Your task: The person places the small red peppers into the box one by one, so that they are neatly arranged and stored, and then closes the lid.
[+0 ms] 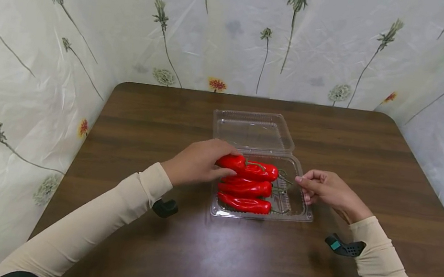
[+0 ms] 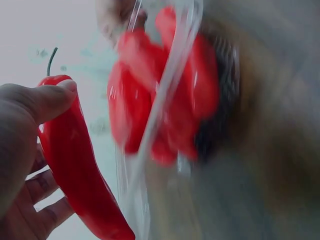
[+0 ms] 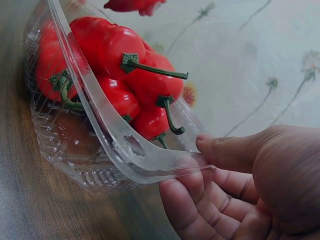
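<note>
A clear plastic clamshell box (image 1: 300, 204) sits on the table with several red peppers (image 1: 246, 187) lying in its base, green stems toward the right. My left hand (image 1: 198, 161) holds another red pepper (image 2: 75, 155) between thumb and fingers, over the left side of the box. In the left wrist view this pepper tilts, its green stem upward. At the box's right side, my right hand (image 1: 329, 192) pinches the rim (image 3: 165, 167) between thumb and fingers. The pepper stems (image 3: 155, 70) point toward that hand in the right wrist view.
The box's lid (image 1: 253, 131) lies folded back, away from me. Brown wood-grain tabletop (image 1: 154, 123) surrounds the box. A pale sheet printed with flowers (image 1: 220, 36) hangs behind and beside the table. Dark bands with small devices (image 1: 344, 246) are on both wrists.
</note>
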Motion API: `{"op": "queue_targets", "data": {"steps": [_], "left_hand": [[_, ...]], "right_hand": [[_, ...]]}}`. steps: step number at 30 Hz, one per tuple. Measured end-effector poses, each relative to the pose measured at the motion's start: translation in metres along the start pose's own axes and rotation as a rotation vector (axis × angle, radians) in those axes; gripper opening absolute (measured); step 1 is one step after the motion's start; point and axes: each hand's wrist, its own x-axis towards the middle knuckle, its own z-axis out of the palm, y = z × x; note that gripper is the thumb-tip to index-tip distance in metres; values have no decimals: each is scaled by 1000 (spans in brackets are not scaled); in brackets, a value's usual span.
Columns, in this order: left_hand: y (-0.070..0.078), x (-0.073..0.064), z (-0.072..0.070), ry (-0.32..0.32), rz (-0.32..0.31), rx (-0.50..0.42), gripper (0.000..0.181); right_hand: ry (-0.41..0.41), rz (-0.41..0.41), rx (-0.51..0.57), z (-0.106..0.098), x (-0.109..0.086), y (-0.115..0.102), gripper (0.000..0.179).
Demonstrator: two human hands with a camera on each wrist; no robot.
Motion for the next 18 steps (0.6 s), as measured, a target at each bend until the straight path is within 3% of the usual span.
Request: {"op": "queue_targets", "data": {"steps": [6,11,18], "left_hand": [[30,10,16,-74,88,70,48],[53,14,25,-89,148,118,45],[70,18,41,-99,177,204,44]], "right_hand": [[4,2,-5,0,1,2,49],[8,2,-16,-1,1,3,49],[8,8,-22,-1,0,2,49]]}}
